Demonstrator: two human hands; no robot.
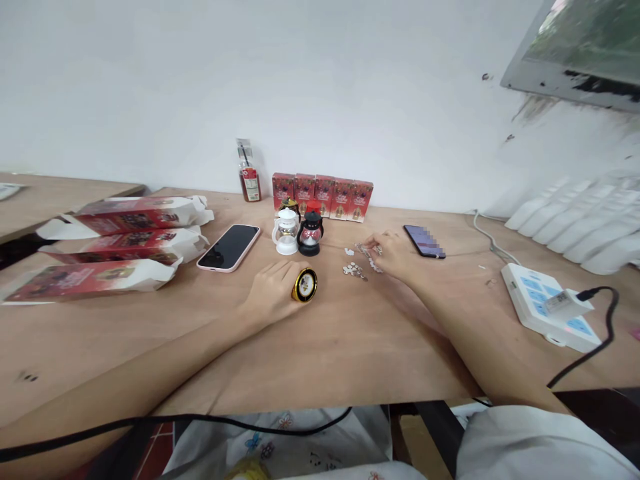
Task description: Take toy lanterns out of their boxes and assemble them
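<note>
On the desk [350,347], left hand [273,291] clasping a gold-rimmed black disc [305,285], right hand [395,254] half-open, touching scattered silver bits [354,270]

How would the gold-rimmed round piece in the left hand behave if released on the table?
The gold-rimmed round piece looks disc-shaped and stands on edge in the left hand, so it would probably roll or topple flat. Small, likely light; its glossy rim may be slippery.

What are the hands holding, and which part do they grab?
The left hand holds a black-and-gold lantern on its side, gripped around its body. The right hand touches silvery pieces on the table; whether it pinches one cannot be told.
</note>
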